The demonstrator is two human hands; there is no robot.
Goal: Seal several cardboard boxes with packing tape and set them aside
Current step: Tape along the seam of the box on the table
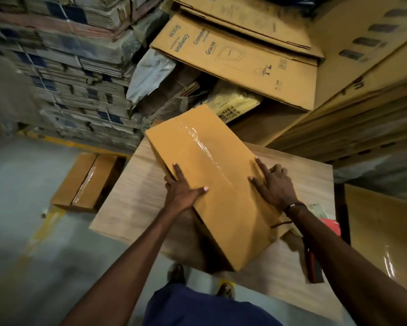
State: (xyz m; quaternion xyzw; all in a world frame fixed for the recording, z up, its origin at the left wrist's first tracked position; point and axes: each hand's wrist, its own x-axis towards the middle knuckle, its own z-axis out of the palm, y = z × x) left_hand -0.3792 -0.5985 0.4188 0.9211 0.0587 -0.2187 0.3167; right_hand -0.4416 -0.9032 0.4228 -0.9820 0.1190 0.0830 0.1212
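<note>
The cardboard box (209, 184) lies tilted on the wooden counter (132, 196), its near end jutting past the counter's front edge and a strip of clear tape (205, 149) running along its top seam. The left hand (181, 191) grips the box's left edge, thumb on top and fingers curled down the side. The right hand (275, 187) rests on the right edge with fingers spread fairly flat.

A second taped box (85, 182) sits on the floor (21, 220) left of the counter. Bundled flat cartons (68, 74) are stacked behind it, and large printed cartons (233, 57) lean over the far side, crowding the counter's back. A red and black tool (314, 267) lies near the right forearm, partly hidden by it; what it is I cannot tell. Open floor lies to the left.
</note>
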